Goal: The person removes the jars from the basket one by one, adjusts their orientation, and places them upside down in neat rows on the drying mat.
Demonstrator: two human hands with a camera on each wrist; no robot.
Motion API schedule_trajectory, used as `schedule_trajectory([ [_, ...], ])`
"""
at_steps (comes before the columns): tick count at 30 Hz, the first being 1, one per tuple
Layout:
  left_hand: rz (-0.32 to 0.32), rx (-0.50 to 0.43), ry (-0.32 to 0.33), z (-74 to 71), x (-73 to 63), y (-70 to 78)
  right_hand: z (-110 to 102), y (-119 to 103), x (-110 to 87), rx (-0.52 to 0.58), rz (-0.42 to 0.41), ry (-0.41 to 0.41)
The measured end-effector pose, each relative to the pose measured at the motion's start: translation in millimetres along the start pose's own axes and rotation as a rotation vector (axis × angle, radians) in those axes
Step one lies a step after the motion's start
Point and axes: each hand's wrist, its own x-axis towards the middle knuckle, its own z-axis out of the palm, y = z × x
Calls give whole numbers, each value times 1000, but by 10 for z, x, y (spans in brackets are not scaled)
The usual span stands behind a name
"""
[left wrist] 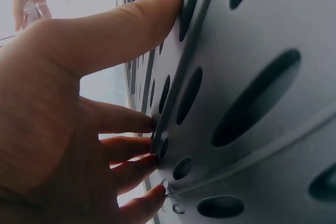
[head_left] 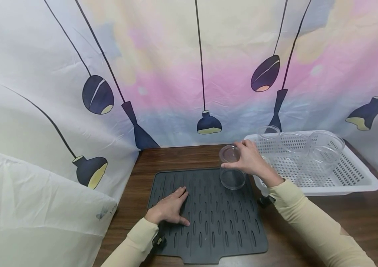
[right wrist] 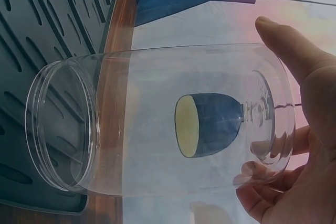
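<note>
A clear, see-through jar [head_left: 233,179] is upside down over the far right corner of the dark grey ridged mat [head_left: 205,230]. My right hand [head_left: 250,159] grips it round its closed end, thumb on one side and fingers on the other. In the right wrist view, the jar's [right wrist: 152,124] threaded mouth faces the mat; whether it touches I cannot tell. My left hand [head_left: 169,207] rests on the left part of the mat with fingers spread. The left wrist view shows its thumb and fingertips against the slotted surface [left wrist: 262,35].
Right of the mat, a white perforated basket [head_left: 362,185] holds several clear jars [head_left: 324,155]. Both stand on a brown wooden table [head_left: 172,157]. A curtain printed with lamps [head_left: 175,74] hangs behind, and white cloth [head_left: 42,207] drapes along the left side.
</note>
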Motion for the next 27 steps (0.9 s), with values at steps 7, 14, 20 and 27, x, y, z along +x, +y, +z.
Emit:
schedule_trajectory([
  [7,15,9,-1,-10,1,2,-6,3,-6,6,5,16],
  [14,17,4,-8,-2,6,-2,-39,-15,-15,15,1,24],
  [20,13,1,-7,13,7,-7,-52,2,-26,28,8,26],
  [27,5,1,-10,9,13,-6,-105,20,-45,47,2,45],
])
